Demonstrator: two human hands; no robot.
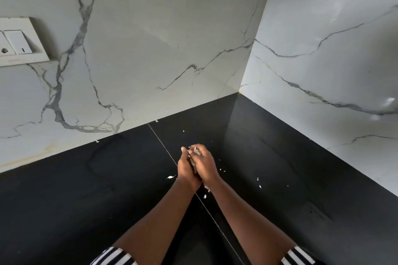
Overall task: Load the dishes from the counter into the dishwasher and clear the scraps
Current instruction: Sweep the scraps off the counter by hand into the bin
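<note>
Beyond striped sleeves (112,256), the right hand (206,164) curled its fingers over a clump of scraps (195,154), pressing it against the straighter-fingered left hand (187,170), likely so nothing spilled. Loose flakes (260,186) lay on the black counter (86,189) at three and nine o'clock of the hands, marble wall (150,38) at twelve.

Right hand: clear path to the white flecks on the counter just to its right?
Likely yes: only bare counter lies between the right hand and the flecks. But it holds a clump of scraps against the left hand.
</note>
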